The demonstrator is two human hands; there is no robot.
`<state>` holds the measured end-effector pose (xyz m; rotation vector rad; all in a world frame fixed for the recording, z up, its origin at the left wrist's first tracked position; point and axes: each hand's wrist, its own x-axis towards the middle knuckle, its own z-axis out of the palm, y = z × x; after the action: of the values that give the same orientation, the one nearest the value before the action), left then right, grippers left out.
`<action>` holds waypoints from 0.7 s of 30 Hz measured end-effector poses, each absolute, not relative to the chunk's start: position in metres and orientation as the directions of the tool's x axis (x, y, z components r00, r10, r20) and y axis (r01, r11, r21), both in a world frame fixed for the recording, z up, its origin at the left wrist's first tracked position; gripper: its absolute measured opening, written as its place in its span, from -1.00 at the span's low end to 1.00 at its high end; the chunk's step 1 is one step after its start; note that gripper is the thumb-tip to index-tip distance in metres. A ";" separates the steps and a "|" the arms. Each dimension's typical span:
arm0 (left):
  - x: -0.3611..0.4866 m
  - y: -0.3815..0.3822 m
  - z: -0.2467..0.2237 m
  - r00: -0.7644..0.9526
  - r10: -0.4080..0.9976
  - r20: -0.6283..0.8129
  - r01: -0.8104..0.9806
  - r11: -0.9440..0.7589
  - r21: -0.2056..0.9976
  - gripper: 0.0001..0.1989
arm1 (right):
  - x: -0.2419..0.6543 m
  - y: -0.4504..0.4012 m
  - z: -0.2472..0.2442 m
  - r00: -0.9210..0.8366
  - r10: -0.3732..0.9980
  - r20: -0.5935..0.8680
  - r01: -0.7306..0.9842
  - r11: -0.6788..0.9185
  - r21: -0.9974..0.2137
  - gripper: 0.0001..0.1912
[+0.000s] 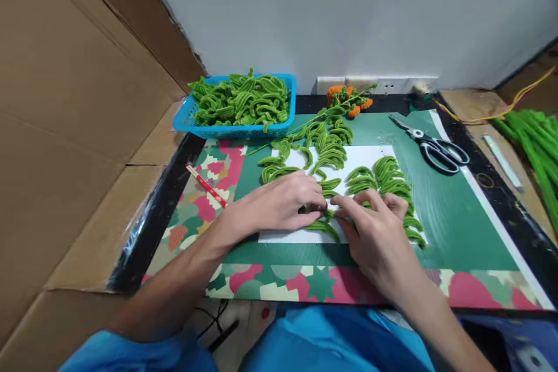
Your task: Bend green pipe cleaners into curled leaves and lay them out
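My left hand [292,202] and my right hand [378,231] meet over a white sheet [370,154], fingertips pinched close together. Between them is a small fuzzy green chenille-stem leaf [330,215], gripped from both sides and partly covered by the fingers. Just below lies another green leaf [326,229] on the sheet. Rows of curved green leaves [392,177] lie at the right of the sheet, some partly behind my right hand. Looser leaves [329,154] are heaped above my hands.
A blue basket [183,119] full of green leaves stands at the back left. Black-handled scissors [436,148] lie on the green mat [453,215]. An orange-and-green fuzzy flower stem [344,102] rests at the back. A red-wrapped stick [207,186] lies left, green stems [536,145] right.
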<state>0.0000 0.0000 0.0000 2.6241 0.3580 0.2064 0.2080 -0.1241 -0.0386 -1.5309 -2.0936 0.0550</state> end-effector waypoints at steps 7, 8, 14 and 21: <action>0.001 0.001 -0.002 0.945 0.306 0.113 0.209 -0.833 0.512 -0.85 | 0.215 -0.119 -0.036 -0.267 0.887 0.375 0.854 0.398 -0.334 -0.71; 0.001 0.001 -0.003 0.942 0.314 0.116 0.213 -0.830 0.515 -0.85 | 0.215 -0.120 -0.034 -0.267 0.885 0.381 0.845 0.405 -0.349 -0.73; 0.001 0.001 -0.005 0.926 0.359 0.119 0.248 -0.814 0.525 -0.87 | 0.212 -0.124 -0.027 -0.233 0.876 0.421 0.840 0.400 -0.367 -0.88; 0.001 0.000 -0.003 0.921 0.384 0.068 0.297 -0.804 0.516 -0.90 | 0.204 -0.121 -0.032 -0.225 0.869 0.440 0.875 0.379 -0.301 -0.90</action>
<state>0.0013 0.0000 -0.0029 2.5667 0.4884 0.2294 0.2037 -0.1205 -0.0320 -1.4954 -2.1008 -0.0137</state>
